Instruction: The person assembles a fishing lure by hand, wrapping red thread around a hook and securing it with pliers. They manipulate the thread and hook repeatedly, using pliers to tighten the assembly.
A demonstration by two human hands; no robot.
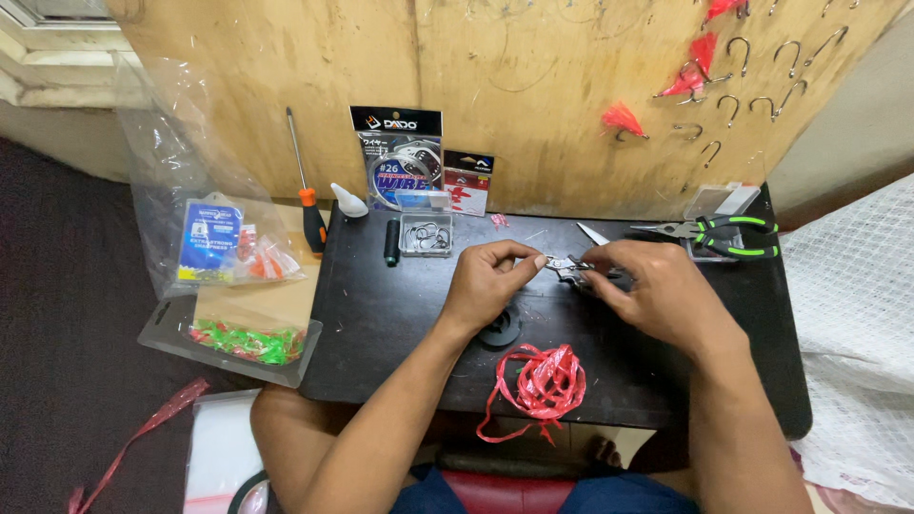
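Observation:
My left hand [490, 281] pinches something thin at its fingertips, likely a wire or hook, too small to tell. My right hand [657, 290] grips a small metal tool [571, 268] whose jaws meet the left fingertips. Both hands hover over the middle of a small black table [381, 324]. A bundle of red plastic strip [545, 381] lies near the table's front edge, below my hands. A small clear box of hooks [426, 234] sits just behind my left hand.
Green-handled pliers [728, 233] lie at the back right, a black spool [391, 242] and orange-handled screwdriver [307, 186] at the back left. Packets lean on a wooden board [533, 86] hung with hooks and red tassels. Plastic bags [214, 243] lie left; white netting [857, 314] right.

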